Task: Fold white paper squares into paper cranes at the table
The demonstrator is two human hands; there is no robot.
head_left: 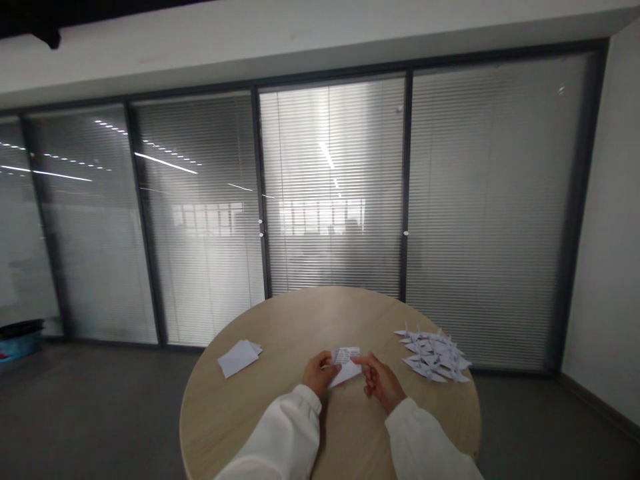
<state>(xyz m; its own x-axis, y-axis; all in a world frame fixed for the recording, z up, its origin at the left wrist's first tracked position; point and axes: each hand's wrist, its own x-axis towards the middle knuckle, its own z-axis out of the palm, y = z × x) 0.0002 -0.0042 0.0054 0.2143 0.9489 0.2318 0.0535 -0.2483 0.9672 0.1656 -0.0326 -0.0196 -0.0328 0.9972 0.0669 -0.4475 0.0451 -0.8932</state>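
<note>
A small white sheet of paper (pixel 346 363) with printed text lies partly folded on the round wooden table (pixel 280 407). My left hand (pixel 319 375) pinches its left edge with fingers closed on it. My right hand (pixel 381 380) presses on its right corner with the forefinger stretched toward the paper and the other fingers curled. Both arms wear white sleeves.
A pile of several folded white paper cranes (pixel 434 357) lies on the table's right side. A small stack of white paper sheets (pixel 239 357) lies at the left. Glass partitions with blinds (pixel 330 193) stand behind the table. A dark bin (pixel 20 337) sits on the floor far left.
</note>
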